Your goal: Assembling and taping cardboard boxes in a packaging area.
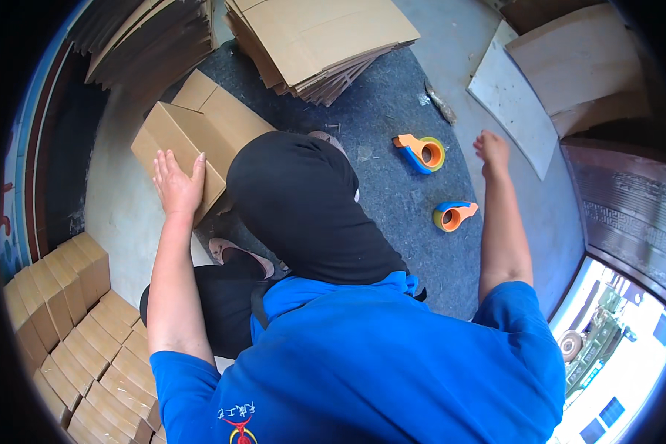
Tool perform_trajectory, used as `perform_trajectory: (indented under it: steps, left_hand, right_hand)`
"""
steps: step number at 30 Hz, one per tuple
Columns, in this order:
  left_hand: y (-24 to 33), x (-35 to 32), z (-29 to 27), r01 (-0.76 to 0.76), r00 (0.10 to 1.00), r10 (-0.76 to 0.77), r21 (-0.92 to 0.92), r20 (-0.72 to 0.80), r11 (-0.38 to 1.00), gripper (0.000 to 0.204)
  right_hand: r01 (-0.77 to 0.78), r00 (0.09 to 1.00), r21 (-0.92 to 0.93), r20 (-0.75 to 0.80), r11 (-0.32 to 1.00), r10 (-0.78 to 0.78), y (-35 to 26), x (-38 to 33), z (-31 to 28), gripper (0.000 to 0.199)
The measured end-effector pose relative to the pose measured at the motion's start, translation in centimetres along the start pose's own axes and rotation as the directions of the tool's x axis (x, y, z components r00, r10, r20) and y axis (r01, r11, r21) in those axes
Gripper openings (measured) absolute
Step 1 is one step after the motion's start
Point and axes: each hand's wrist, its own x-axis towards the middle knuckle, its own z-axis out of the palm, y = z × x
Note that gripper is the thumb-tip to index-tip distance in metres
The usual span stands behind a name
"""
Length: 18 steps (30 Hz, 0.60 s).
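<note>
A brown cardboard box (192,133) stands beside my bent left knee, with one flap turned out at its far side. My left hand (177,183) lies flat against the near face of this box, fingers stretched and thumb apart. Out to the right, my right hand (493,152) is raised over the floor with its fingers curled in, and I see nothing in it. Two tape dispensers with orange and blue parts lie between my knee and my right arm: the farther dispenser (420,154) and the nearer dispenser (455,215). Neither is touched.
Flat cardboard sheets (325,33) are stacked ahead, and another stack (152,44) stands far left. Folded boxes (96,348) fill the lower left in rows. A pale board (514,100) lies at right near more cardboard (581,63). A dark mat (377,111) covers the floor.
</note>
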Motion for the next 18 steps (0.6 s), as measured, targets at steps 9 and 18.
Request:
perform_trajectory:
  steps: [9, 18]
  left_hand:
    - [5.1, 0.0, -1.8, 0.338, 0.94, -0.335, -0.054, 0.058, 0.94, 0.093]
    - [2.3, -1.0, -0.1, 0.251, 0.964, -0.256, -0.081, -0.067, 0.965, 0.087]
  right_hand:
    - [-0.155, 0.832, -0.396, 0.441, 0.905, 0.336, 16.6, -12.7, 13.4, 0.017]
    - [0.162, 0.898, -0.506, 0.432, 0.847, 0.086, 17.5, -16.9, 9.8, 0.029]
